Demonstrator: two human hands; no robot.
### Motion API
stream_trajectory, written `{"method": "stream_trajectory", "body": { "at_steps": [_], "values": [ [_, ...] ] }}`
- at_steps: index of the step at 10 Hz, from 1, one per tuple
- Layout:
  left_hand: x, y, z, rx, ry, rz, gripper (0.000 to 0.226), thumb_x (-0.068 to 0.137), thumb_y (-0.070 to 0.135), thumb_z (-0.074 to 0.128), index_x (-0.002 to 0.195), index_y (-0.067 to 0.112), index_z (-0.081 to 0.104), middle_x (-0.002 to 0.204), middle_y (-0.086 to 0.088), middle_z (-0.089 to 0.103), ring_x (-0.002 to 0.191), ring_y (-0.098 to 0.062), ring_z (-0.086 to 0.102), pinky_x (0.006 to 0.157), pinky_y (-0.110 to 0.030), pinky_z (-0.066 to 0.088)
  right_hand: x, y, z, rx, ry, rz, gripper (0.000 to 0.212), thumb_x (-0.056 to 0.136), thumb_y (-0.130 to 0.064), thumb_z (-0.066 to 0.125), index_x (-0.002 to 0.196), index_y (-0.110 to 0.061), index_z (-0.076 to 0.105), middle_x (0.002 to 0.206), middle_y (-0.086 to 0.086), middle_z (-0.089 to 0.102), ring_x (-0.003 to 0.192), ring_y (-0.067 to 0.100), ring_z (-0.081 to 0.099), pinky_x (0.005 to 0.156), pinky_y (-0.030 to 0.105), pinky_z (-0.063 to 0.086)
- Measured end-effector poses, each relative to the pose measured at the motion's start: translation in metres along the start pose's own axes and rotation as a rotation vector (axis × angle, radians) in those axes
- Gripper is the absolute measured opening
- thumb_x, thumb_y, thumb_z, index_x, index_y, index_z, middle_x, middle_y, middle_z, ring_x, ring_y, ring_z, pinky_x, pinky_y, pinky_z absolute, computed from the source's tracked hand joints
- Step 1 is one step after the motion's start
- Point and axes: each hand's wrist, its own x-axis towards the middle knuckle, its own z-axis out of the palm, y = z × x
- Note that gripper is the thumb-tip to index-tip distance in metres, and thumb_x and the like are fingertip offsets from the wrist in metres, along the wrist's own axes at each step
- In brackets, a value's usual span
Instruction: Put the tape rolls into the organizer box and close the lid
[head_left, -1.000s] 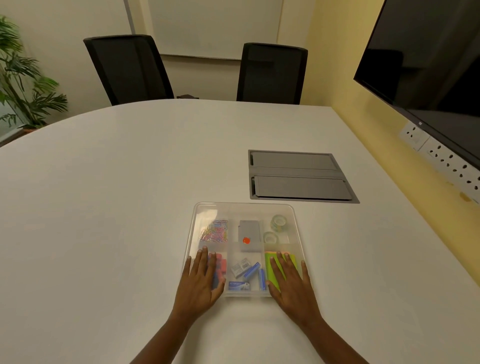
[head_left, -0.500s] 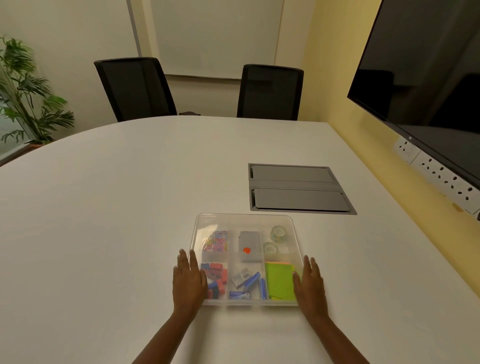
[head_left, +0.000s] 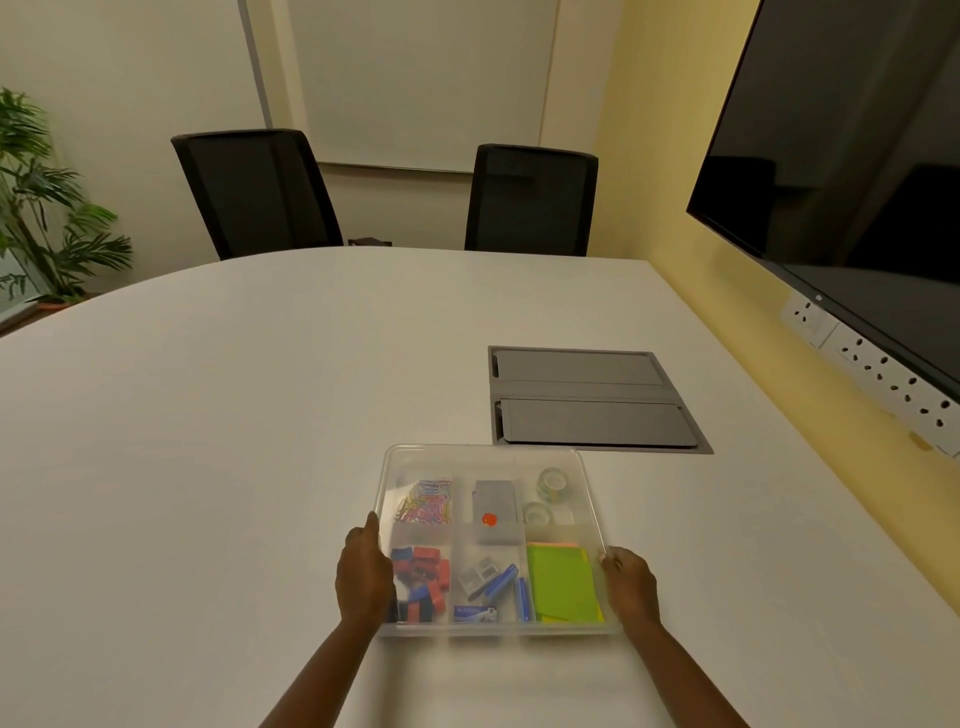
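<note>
A clear organizer box (head_left: 483, 453) lies flat on the white table (head_left: 208, 441) in front of me, its translucent lid down over the compartments. Two clear tape rolls (head_left: 551, 480) (head_left: 536, 513) sit in the far right compartment. The other compartments hold coloured paper clips, a grey block with a red dot, red and blue pieces, blue staple boxes and green sticky notes. My left hand (head_left: 363, 577) grips the box's left side near the front, with fingers over the edge. My right hand (head_left: 631, 584) presses on the right side.
A grey cable hatch (head_left: 592, 400) is set into the table just behind the box. Two black chairs (head_left: 254, 192) (head_left: 530, 200) stand at the far edge. A dark wall screen (head_left: 857, 156) and sockets (head_left: 872, 364) are on the right, a plant (head_left: 47, 208) at far left.
Both hands slid off the top of the lid and out to the box's left and right sides, where they now hold it. The view has tilted up slightly.
</note>
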Motion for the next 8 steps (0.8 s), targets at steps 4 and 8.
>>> {"method": "stream_trajectory", "body": {
  "at_steps": [4, 8],
  "values": [
    [0.046, 0.023, 0.013, -0.029, 0.022, 0.021, 0.027, 0.089, 0.000, 0.046, 0.116, -0.001, 0.051, 0.107, -0.026, 0.061, 0.095, -0.038, 0.060, 0.083, -0.044, 0.052, 0.040, -0.027, 0.006, 0.027, 0.057, 0.008, 0.023, 0.091, 0.001, 0.044, 0.090, 0.019, 0.059, 0.095, 0.034, 0.066, 0.093, 0.044, 0.059, 0.081, 0.043, 0.047],
    [0.035, 0.018, 0.022, 0.451, -0.053, 0.287, 0.056, 0.093, 0.016, 0.044, 0.140, 0.000, 0.018, 0.148, -0.032, 0.019, 0.138, -0.044, 0.022, 0.112, -0.049, 0.029, 0.025, -0.032, 0.015, -0.419, -0.011, -0.219, 0.049, 0.101, -0.019, 0.032, 0.145, -0.004, 0.018, 0.156, 0.015, 0.018, 0.145, 0.027, 0.018, 0.117, 0.037, 0.022]
  ]
}}
